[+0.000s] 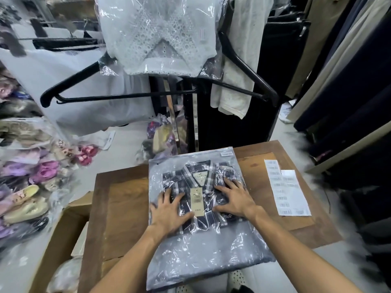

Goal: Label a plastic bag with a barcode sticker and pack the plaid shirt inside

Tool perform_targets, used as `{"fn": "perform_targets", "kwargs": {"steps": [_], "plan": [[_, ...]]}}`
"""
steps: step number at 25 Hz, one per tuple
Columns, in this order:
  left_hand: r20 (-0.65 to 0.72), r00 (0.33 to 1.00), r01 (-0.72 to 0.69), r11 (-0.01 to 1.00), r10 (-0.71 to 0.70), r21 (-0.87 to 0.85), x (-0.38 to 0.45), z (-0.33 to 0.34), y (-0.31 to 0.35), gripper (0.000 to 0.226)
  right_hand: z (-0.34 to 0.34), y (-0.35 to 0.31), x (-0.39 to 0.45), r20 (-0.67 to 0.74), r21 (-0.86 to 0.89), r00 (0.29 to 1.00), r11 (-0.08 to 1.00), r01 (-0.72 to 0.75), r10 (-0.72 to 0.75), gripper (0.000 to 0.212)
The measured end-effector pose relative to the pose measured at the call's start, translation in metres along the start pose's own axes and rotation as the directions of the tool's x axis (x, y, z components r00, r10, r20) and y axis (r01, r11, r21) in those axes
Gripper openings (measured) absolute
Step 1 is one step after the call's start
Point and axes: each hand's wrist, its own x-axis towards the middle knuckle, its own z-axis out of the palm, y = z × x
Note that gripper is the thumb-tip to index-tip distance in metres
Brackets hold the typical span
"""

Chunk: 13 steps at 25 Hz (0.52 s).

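Observation:
A clear plastic bag [203,250] lies flat on the wooden table [118,208], and the folded navy plaid shirt [203,180] is inside it, collar pointing away from me. A barcode sticker [226,153] sits on the bag's far right corner. A beige hang tag [195,197] rests on the shirt's front under the plastic. My left hand [167,214] and my right hand [234,197] press flat on top of the bag, fingers spread, one on each side of the tag. Neither hand grips anything.
Sheets of barcode stickers [287,191] lie on the table's right side. A bagged white lace garment [160,34] hangs ahead over black hangers [148,95]. Bagged shoes [31,187] pile at the left, a cardboard box [61,240] stands beside the table, dark clothes [349,81] hang at right.

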Motion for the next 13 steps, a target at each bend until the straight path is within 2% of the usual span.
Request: {"fn": "perform_targets", "kwargs": {"steps": [4, 7, 9, 11, 12, 13], "plan": [[0.032, 0.999, 0.024, 0.999, -0.023, -0.030, 0.008, 0.000, 0.000, 0.094, -0.004, 0.004, 0.006, 0.005, -0.013, 1.000, 1.000, 0.008, -0.008, 0.098], [0.042, 0.999, 0.029, 0.999, -0.028, -0.029, 0.004, -0.007, 0.004, 0.097, -0.009, 0.000, 0.003, 0.002, -0.040, 1.000, 0.999, 0.016, -0.016, 0.099], [0.127, 0.990, 0.078, 0.994, -0.068, -0.074, 0.007, -0.020, 0.006, 0.100, -0.017, 0.001, 0.004, 0.059, -0.046, 0.998, 0.999, 0.017, -0.014, 0.099], [0.271, 0.959, 0.121, 0.985, -0.084, -0.124, 0.020, -0.036, 0.007, 0.099, -0.033, -0.001, 0.008, 0.151, -0.009, 0.989, 1.000, 0.008, -0.007, 0.095], [0.337, 0.937, 0.162, 0.968, -0.090, -0.193, 0.026, -0.049, 0.011, 0.099, -0.048, -0.006, 0.009, 0.190, 0.028, 0.982, 1.000, -0.012, 0.006, 0.088], [0.323, 0.942, 0.196, 0.929, -0.091, -0.312, 0.032, -0.061, 0.017, 0.100, -0.061, -0.010, 0.013, 0.186, 0.122, 0.982, 0.991, -0.049, 0.025, 0.080]]}}
